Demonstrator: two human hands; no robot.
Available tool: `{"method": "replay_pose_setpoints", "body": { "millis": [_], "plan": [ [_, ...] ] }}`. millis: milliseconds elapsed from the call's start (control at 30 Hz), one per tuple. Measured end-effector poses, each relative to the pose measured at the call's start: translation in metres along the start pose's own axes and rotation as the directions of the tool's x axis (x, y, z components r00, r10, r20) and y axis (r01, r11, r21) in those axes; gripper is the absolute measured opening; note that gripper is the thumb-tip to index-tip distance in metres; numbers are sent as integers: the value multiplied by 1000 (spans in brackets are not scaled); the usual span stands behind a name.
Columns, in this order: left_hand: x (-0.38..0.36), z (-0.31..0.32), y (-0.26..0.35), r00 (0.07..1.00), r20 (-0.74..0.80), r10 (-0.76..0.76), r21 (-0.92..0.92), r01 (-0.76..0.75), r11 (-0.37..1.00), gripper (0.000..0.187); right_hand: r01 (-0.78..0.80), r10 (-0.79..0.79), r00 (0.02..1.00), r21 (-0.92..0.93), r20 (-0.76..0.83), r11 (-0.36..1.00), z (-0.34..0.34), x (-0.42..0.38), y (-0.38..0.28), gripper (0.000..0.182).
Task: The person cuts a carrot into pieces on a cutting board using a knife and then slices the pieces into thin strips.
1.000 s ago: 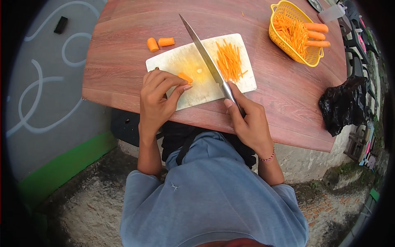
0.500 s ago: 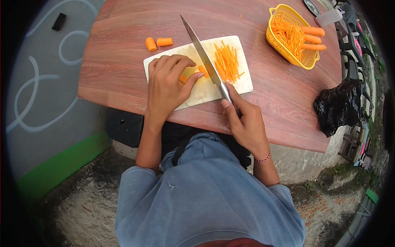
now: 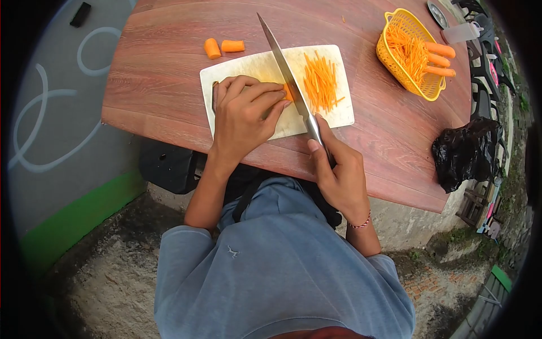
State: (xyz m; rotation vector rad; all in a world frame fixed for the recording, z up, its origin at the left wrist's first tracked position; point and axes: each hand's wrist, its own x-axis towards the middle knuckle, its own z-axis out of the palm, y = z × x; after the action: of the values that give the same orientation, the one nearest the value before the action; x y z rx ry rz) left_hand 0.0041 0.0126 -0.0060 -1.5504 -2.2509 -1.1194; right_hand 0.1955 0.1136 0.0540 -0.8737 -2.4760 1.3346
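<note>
My left hand (image 3: 245,114) presses down on the white cutting board (image 3: 292,127), its fingertips closed on an orange carrot piece (image 3: 288,92). The hand hides most of that piece. My right hand (image 3: 343,172) grips the handle of a large kitchen knife (image 3: 287,69). The blade slants up and away across the board, right beside the carrot piece and my left fingertips. Thin carrot strips (image 3: 320,82) lie in a pile to the right of the blade. Two short carrot chunks, one (image 3: 212,48) more upright and another (image 3: 233,46) on its side, are just beyond the board.
A yellow basket (image 3: 386,59) at the back right of the wooden table (image 3: 161,79) holds shredded carrot and several whole carrots (image 3: 440,50). Behind it stands a clear squeeze bottle (image 3: 460,33). A black plastic bag (image 3: 466,152) sits by the table's right edge.
My left hand has moved right and closed its fingers onto the carrot piece next to the blade. The right hand keeps hold of the knife. The view has shifted slightly.
</note>
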Motion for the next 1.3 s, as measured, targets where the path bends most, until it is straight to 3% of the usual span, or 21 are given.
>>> {"method": "replay_pose_setpoints", "body": {
  "millis": [233, 667, 1033, 1167, 1300],
  "plan": [
    [0, -1, -1, 999, -4, 37, 25, -37, 999, 17, 116, -117, 990, -19, -79, 993, 4, -1, 7, 46],
    [2, 4, -3, 999, -30, 37, 19, -37, 999, 11, 102, -103, 993, -32, -60, 994, 7, -5, 2, 47],
    [3, -1, -2, 998, 3, 61, 9, -61, 998, 15, 155, -176, 983, -293, -46, 943, 23, -14, -5, 55],
    [4, -2, -2, 999, 23, 49, 8, -50, 999, 15, 93, -114, 992, -311, -48, 946, 28, -2, -10, 53],
    [3, -1, 0, 999, 18, 46, 2, -46, 999, 16, 172, -201, 977, -283, -77, 944, 29, 17, -5, 53]
  ]
}}
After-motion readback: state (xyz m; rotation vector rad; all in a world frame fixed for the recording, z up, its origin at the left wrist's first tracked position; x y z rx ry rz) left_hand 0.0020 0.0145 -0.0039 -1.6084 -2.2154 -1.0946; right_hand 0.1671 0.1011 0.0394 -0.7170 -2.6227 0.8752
